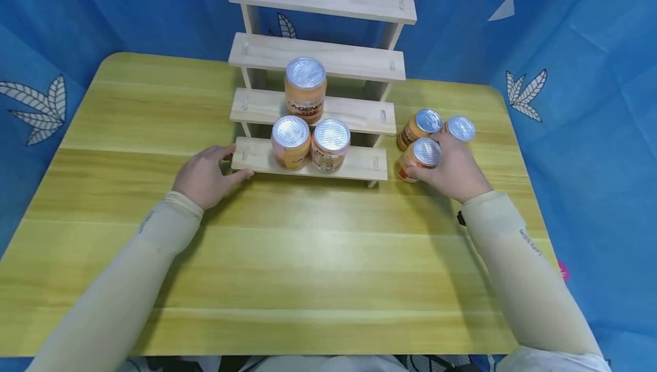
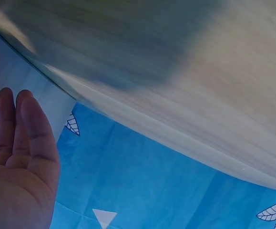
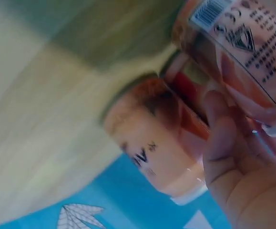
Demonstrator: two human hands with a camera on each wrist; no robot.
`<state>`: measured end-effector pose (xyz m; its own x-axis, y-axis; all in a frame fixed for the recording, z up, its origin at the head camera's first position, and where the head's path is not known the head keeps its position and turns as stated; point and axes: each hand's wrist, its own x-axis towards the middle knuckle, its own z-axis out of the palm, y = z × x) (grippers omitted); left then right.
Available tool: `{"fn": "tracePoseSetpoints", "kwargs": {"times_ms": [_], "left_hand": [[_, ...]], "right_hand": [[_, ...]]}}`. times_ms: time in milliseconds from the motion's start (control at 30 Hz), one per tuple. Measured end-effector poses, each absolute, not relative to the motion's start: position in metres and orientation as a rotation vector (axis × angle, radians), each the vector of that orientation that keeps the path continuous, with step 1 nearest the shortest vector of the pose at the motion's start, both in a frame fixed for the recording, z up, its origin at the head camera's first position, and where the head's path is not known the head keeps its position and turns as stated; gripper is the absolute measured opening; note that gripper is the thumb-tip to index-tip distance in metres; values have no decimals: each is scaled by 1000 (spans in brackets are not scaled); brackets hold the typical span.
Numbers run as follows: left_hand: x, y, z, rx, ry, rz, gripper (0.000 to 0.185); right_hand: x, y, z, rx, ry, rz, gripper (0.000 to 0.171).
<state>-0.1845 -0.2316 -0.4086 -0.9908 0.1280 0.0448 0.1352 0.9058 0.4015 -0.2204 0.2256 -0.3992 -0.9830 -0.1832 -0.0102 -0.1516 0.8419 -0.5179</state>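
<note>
The right hand has its grip curled around the nearest orange, silver-lidded can, which stands on the yellow-green wooden worktop just right of the pale wooden stepped rack. Best lifted upright, clear of the two cans just behind. The left hand steadies the rack's lowest step, fingers relaxed. The labels are too blurred to read.

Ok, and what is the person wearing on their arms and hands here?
Both arms are covered by snug beige sleeves, the left sleeve and the right sleeve, each ending at the wrist and bearing small dark lettering along the forearm. The left hand and right hand are bare, with no gloves. A small dark item shows at the right wrist.
</note>
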Motion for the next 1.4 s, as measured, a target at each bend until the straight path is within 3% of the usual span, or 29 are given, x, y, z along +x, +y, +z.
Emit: {"fn": "tracePoseSetpoints", "kwargs": {"times_ms": [200, 333, 567, 833, 933, 1167, 1400], "left_hand": [[-186, -233, -410, -209, -3052, -634, 74], [-185, -233, -411, -201, -3061, -633, 75], [-184, -234, -407, -196, -3060, -627, 74], [-184, -234, -409, -196, -3052, -645, 74], [-182, -234, -412, -195, -3056, -646, 73], [-177, -231, -414, -217, -3069, -657, 73], [-180, -233, -409, -203, -3048, -643, 71]], "right_hand": [[-220, 204, -373, -206, 3092, -902, 68], [-229, 173, -346, -341, 3144, -947, 65], [-249, 104, -308, -517, 2850, -959, 80], [-267, 47, -291, -602, 2801, -854, 96], [-270, 38, -291, -560, 2780, -874, 97], [-272, 33, -296, -498, 2789, -951, 76], [-269, 50, -279, -430, 2906, -1066, 84]]}}
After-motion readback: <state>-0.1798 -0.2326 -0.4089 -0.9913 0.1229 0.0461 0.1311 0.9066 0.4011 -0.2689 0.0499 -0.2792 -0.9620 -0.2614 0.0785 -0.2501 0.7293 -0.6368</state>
